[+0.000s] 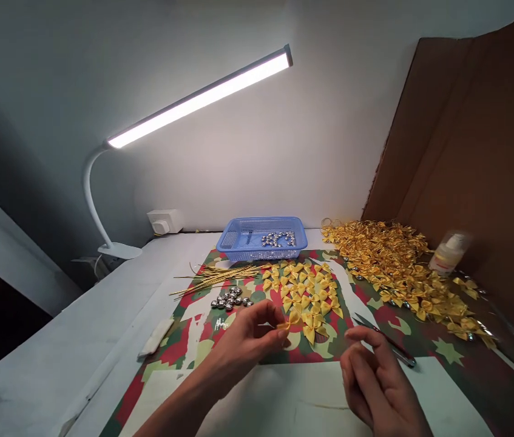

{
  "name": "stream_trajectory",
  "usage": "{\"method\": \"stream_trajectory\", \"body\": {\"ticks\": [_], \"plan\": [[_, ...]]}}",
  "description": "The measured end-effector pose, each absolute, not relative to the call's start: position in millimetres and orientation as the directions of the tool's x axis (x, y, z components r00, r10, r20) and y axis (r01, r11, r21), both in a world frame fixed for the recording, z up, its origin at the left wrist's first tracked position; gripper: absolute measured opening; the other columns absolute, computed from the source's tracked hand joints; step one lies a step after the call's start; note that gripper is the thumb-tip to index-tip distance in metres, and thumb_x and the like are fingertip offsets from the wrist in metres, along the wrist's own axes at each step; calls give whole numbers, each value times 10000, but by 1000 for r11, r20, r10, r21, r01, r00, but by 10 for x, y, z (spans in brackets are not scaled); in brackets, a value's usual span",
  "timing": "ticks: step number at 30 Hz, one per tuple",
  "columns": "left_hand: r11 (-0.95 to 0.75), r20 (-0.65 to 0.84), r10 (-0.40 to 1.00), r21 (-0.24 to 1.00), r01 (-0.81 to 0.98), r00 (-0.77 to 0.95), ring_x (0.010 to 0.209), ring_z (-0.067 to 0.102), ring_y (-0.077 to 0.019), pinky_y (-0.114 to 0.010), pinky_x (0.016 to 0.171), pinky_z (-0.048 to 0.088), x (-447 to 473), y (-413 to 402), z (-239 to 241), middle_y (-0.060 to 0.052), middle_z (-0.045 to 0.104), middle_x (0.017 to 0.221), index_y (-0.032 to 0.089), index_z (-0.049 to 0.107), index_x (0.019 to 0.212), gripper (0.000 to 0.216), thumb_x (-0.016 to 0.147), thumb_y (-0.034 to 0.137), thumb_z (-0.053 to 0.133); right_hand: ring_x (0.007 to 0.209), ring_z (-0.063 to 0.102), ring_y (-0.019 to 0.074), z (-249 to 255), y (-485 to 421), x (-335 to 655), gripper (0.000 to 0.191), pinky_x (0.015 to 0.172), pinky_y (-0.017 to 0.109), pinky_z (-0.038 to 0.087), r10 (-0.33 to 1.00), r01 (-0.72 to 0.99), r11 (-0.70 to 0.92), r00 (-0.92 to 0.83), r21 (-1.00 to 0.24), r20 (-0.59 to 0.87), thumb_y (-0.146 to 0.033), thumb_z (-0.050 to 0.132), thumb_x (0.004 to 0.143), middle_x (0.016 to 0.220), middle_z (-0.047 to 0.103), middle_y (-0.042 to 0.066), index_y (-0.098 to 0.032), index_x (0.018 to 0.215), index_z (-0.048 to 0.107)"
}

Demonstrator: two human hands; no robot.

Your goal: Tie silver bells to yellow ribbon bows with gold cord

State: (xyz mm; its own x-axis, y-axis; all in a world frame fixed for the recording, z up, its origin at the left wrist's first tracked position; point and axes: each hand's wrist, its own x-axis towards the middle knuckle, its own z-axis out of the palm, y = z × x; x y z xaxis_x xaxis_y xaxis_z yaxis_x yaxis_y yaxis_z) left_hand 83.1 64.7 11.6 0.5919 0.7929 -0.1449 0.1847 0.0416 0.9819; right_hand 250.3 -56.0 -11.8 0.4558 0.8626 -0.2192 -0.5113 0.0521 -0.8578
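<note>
My left hand [257, 334] pinches a small yellow ribbon bow [294, 318] between thumb and fingertips, just in front of the laid-out bows. Beside it, my right hand [377, 379] is closed, its fingers curled and the index finger bent over near the thumb. What that hand holds, if anything, is hidden. A thin yellowish cord [324, 406] runs over the white paper [275, 394] up to the right hand's edge. Partly behind the right hand lies a slim pointed metal tool [395, 346] with dark red sides. Several yellow bows [304, 285] are spread flat on the patterned mat.
Silver bells [229, 298] and yellow cords [220, 276] lie left of the bows. Behind stands a blue basket [261, 249] with silver bells. A heap of finished-looking bows [379, 255], a bottle [448, 254] and cardboard [466, 133] are at right. A lamp [202, 97] hangs above.
</note>
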Motion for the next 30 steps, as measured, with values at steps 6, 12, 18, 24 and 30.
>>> {"method": "stream_trajectory", "body": {"ticks": [6, 12, 18, 24, 30], "plan": [[262, -186, 756, 964, -30, 628, 710, 557, -108, -253, 692, 452, 724, 325, 247, 49, 612, 797, 193, 620, 936, 250, 851, 351, 794, 510, 364, 50, -86, -460, 2325, 527, 479, 169, 257, 909, -411, 33, 391, -911, -143, -708, 794, 713, 672, 545, -38, -219, 857, 660], [273, -145, 766, 955, -113, 626, 707, 518, -126, -259, 664, 419, 633, 245, 257, 39, 609, 762, 185, 642, 889, 266, 806, 343, 838, 496, 236, 60, -69, -372, 2181, 625, 471, 221, 142, 976, -265, -56, 191, -962, -110, -775, 666, 786, 577, 419, -62, -155, 861, 688], [274, -105, 770, 945, -177, 630, 748, 484, -133, -257, 684, 418, 457, 202, 226, 41, 572, 804, 199, 635, 902, 257, 799, 304, 846, 518, 240, 66, -89, -254, 2083, 537, 489, 206, 187, 961, -264, -91, 232, -960, -154, -688, 765, 756, 582, 375, -89, -175, 799, 614], [296, -99, 749, 935, -197, 655, 785, 526, -150, -272, 722, 436, 260, 159, 195, 25, 596, 823, 202, 650, 903, 190, 834, 279, 810, 527, 313, 80, -73, -211, 1987, 540, 516, 220, 251, 992, -179, -120, 19, -976, -125, -687, 721, 796, 574, 433, -57, -156, 746, 639], [143, -139, 805, 989, 39, 576, 918, 613, -208, -303, 801, 481, 37, 149, 189, -13, 724, 1013, 260, 740, 1051, 231, 833, 314, 788, 535, 283, 90, -37, -228, 1863, 545, 522, 236, 242, 990, -133, -136, 27, -982, -141, -676, 728, 783, 549, 356, -70, -182, 637, 549]]}}
